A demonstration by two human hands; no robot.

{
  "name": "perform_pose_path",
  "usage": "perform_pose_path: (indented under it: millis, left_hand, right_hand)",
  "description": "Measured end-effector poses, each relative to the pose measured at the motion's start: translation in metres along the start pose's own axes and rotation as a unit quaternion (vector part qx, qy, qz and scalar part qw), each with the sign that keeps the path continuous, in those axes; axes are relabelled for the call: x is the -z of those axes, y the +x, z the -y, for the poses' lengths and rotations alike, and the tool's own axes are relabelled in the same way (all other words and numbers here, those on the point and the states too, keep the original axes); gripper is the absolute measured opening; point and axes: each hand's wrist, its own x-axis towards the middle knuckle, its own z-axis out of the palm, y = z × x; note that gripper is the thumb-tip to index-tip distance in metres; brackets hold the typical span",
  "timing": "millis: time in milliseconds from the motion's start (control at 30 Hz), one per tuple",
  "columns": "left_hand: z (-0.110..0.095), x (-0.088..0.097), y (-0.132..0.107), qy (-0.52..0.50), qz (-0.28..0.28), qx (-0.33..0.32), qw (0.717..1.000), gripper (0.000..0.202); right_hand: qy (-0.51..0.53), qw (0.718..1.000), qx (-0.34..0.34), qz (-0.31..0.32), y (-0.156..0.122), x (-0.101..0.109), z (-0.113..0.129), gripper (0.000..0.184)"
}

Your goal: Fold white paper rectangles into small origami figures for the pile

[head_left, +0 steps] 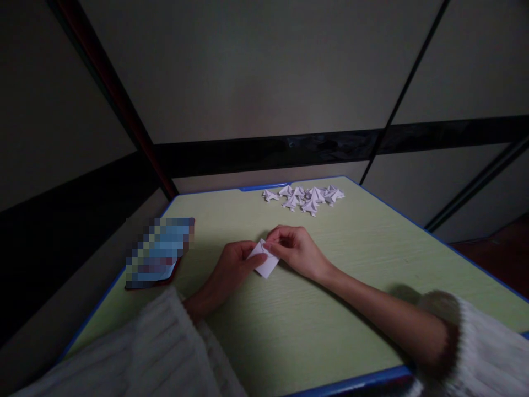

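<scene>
Both hands hold a small folded white paper (266, 269), shaped like a diamond, just above the middle of the table. My left hand (235, 264) pinches its left side, with the thumb lying across the front. My right hand (300, 251) grips the upper right edge between thumb and fingers. A dark line or fold edge shows near the paper's top corner. The fingers behind the paper are partly hidden.
Several folded white paper figures (314, 196) lie grouped at the far side of the pale green table (351, 342), which has a blue rim. At the left edge lies a flat object with a blurred-out surface and dark red border (176, 273). Panelled doors (264, 82) stand behind.
</scene>
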Motion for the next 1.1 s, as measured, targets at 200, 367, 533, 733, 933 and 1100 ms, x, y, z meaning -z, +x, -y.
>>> perform_pose_path:
  millis: [200, 367, 533, 733, 933, 1100]
  left_hand:
    - [0.0036, 0.0005, 0.0016, 0.045, 0.004, 0.008, 0.999, 0.018]
    - [0.0054, 0.0021, 0.001, 0.067, 0.01, -0.007, 0.998, 0.017]
    - [0.006, 0.0023, 0.0004, 0.06, 0.015, -0.006, 0.998, 0.018]
    - [0.0058, 0.002, 0.0012, 0.028, 0.003, 0.002, 1.0, 0.015]
    - [0.005, 0.003, 0.0008, 0.027, 0.0, 0.004, 1.0, 0.015]
    - [0.0048, 0.0019, 0.0008, 0.025, -0.002, 0.0, 1.0, 0.015]
  right_hand:
    - [0.05, 0.998, -0.05, -0.004, 0.0, -0.0014, -0.0014, 0.01]
    - [0.071, 0.994, -0.078, -0.024, -0.0002, -0.0022, 0.001, 0.01]
    - [0.094, 0.991, -0.089, -0.031, 0.0006, -0.0042, -0.001, 0.01]
    - [0.048, 0.998, -0.05, 0.007, 0.0022, -0.002, -0.0027, 0.013]
    - [-0.065, 0.995, 0.003, 0.072, -0.0014, -0.0006, -0.0028, 0.015]
    - [-0.079, 0.995, 0.0, 0.057, -0.0017, -0.0032, -0.0019, 0.015]
